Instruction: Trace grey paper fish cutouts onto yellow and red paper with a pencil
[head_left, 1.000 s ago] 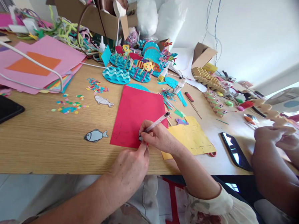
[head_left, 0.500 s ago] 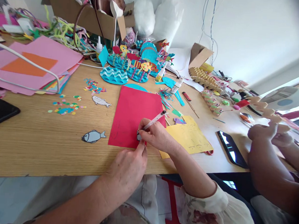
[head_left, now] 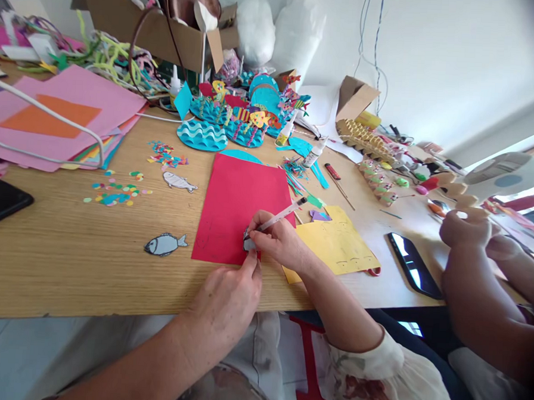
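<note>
A sheet of red paper point(head_left: 243, 193) lies on the table before me, with faint pencil-like outlines near its lower left. My right hand point(head_left: 276, 239) is closed around a white pen point(head_left: 284, 214), its tip end low over the sheet. Under the fingers sits a small grey paper cutout point(head_left: 248, 242), mostly hidden by my hands. My left hand point(head_left: 233, 288) has its fingers pressed together at the sheet's lower edge, pinning the cutout. To the left lie a grey paper fish point(head_left: 165, 244) and a white paper fish point(head_left: 179, 181).
Yellow paper point(head_left: 331, 245) and a phone point(head_left: 413, 264) lie on the right, near another person's hands point(head_left: 466, 228). Paper dots point(head_left: 117, 192) are scattered left. Glue bottles point(head_left: 315, 152) and blue sea-themed crafts point(head_left: 249, 112) stand behind. Another phone point(head_left: 2, 201) is far left.
The pen has tipped slightly lower and to the right, with my right hand shifting a little on the cutout. My left hand stays in place. The view has drifted slightly.
</note>
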Tool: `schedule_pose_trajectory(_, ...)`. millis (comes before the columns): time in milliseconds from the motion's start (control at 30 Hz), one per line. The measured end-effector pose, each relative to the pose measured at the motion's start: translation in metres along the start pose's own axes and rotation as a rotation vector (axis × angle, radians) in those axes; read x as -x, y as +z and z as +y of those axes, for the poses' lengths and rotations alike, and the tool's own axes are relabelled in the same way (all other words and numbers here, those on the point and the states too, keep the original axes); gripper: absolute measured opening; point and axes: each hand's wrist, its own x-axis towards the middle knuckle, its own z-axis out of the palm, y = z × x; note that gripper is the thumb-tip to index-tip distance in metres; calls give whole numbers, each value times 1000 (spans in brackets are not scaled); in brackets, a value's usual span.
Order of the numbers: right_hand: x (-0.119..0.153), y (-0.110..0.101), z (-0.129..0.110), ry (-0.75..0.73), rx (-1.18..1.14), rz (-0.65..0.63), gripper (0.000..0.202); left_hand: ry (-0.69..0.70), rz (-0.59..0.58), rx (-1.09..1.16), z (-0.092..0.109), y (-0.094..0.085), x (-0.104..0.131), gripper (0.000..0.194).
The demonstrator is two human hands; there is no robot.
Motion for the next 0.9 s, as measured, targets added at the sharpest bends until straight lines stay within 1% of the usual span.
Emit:
schedule_pose_trajectory(100,2,-2,0,-1,-25,-62,6,-10,19,-9,0,2,0,51)
schedule_pose_trajectory(233,2,-4,-2,1,-47,-108,7,-3,42,-13,0,4,0,49)
schedule_pose_trajectory(433,2,-5,-4,-36,-33,-157,6,-3,14,-7,-1,2,-1,50)
schedule_pose_trajectory(667,2,-6,-6,-48,5,-160,6,2,34,-10,-1,2,0,51)
schedule_pose_trajectory(900,0,-5,-8,-45,40,-129,10,3,4,-17,-1,3,-1,52)
